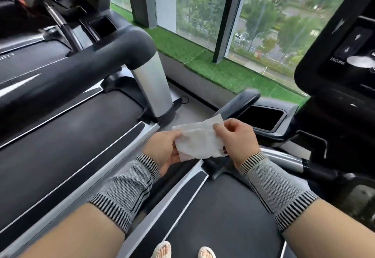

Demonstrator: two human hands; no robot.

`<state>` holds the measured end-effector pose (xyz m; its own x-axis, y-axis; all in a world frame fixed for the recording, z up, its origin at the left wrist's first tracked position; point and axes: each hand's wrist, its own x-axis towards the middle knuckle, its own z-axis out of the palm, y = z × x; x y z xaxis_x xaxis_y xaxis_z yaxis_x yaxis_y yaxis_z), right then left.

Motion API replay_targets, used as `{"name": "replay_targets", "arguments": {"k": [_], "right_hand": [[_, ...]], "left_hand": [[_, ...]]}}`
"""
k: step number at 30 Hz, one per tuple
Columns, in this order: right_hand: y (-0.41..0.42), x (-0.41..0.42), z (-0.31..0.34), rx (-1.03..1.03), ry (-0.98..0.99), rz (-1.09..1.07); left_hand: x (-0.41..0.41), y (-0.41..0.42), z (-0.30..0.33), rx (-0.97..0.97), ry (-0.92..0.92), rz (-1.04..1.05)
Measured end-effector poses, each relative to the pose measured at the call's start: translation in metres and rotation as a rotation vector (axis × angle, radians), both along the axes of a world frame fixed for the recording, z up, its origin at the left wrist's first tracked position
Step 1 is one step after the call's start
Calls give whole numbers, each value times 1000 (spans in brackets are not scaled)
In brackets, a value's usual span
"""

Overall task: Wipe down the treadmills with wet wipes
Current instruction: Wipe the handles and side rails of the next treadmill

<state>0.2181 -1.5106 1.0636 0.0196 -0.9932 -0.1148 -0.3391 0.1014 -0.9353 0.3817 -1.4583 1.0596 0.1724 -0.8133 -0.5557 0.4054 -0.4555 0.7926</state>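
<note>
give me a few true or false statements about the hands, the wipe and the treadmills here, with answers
1. Both hands hold the wet wipe. True: the left hand grips its lower left edge and the right hand pinches its upper right.
2. The wipe is pressed flat on the console. False: it is held in the air, touching no surface.
3. Two treadmills stand side by side. True: the left treadmill lies beside the right treadmill.
4. The person stands on the left treadmill. False: the feet are on the right one.
</note>
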Motion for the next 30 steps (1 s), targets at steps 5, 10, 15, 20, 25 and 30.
{"name": "replay_targets", "arguments": {"k": [5, 10, 15, 20, 25, 30], "right_hand": [[19, 31, 22, -58, 141, 368], [19, 31, 17, 12, 31, 283], [16, 24, 1, 116, -20, 161], [25, 31, 2, 309, -234, 208], [19, 30, 13, 364, -522, 58], [13, 30, 14, 309, -488, 39]], "left_hand": [[-2, 0, 4, -59, 97, -93], [5, 5, 5, -71, 128, -92], [13, 6, 4, -55, 231, -3], [15, 9, 5, -117, 318, -2], [17, 6, 1, -66, 196, 78], [12, 4, -10, -195, -385, 91]]}}
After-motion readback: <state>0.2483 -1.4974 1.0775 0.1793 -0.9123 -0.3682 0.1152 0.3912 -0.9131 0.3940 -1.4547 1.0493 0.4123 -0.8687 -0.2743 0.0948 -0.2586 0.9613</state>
